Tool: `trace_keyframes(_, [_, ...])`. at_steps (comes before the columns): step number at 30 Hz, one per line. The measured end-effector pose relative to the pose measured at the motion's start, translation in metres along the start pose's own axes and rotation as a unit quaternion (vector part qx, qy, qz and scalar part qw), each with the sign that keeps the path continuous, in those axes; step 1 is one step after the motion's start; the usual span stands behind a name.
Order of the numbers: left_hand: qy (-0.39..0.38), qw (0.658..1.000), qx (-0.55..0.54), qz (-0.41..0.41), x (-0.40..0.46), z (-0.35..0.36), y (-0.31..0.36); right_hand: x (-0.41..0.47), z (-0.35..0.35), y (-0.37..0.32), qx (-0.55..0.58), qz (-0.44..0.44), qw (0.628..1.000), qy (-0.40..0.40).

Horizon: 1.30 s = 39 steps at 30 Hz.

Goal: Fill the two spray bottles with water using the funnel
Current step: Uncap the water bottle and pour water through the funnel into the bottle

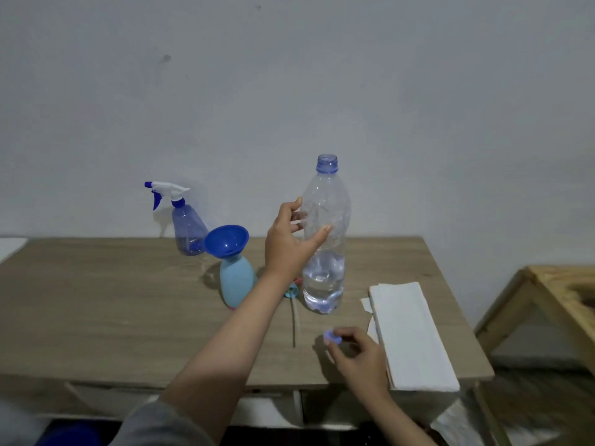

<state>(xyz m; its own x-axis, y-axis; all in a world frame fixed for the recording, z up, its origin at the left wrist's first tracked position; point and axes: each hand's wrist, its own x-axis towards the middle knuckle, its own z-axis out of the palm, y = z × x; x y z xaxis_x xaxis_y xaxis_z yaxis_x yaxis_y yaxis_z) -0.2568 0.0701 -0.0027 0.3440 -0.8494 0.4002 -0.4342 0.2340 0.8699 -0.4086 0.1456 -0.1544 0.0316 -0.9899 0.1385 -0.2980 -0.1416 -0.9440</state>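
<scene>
Bare grey wall behind a light wood-grain table, w/ a second, paler wooden table at the far right edge. Your left hand reaches fwd to the clear plastic water bottle, which stands upright and uncapped near the table's center-right; thumb and fingers are spread around its mid-section, the thumb tip against the front, but a full grasp isn't plain, so the hand reads as loosely curved and touching, not clamped. Water fills only the bottom part of that bottle. Your right hand sits low near the front edge, fingers curled, pinching the small blue bottle cap just above the tabletop. Left of the water bottle, the light-blue spray bottle stands upright w/ the dark-blue funnel seated in its neck, tilted slightly toward you. Its sprayer head lies on the table btwn it and the water bottle, partly hidden by your left wrist, its thin dip tube running toward the front edge. Farther back, near the wall, the translucent blue spray bottle stands w/ its white-and-blue trigger head on; a little liquid seems to sit in its base. Folded white paper towels lie along the right side, just beside your right hand.
</scene>
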Motion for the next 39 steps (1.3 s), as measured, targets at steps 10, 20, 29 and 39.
trace_keyframes(10, [-0.003,1.0,-0.023,-0.018,-0.002,0.0,0.001,-0.002,0.018,0.023,-0.095,-0.066,0.993,0.006])
trace_keyframes(20, [0.057,0.997,0.04,-0.015,-0.02,-0.027,-0.018,0.095,-0.003,-0.091,0.007,-0.232,0.962,0.144])
trace_keyframes(29, [0.164,0.974,0.103,-0.122,-0.009,-0.096,-0.077,0.157,0.021,-0.12,0.007,-0.294,0.952,0.082])
trace_keyframes(39, [0.074,0.986,0.037,-0.148,0.005,-0.112,-0.092,0.164,0.039,-0.171,-0.087,-0.387,0.914,-0.086])
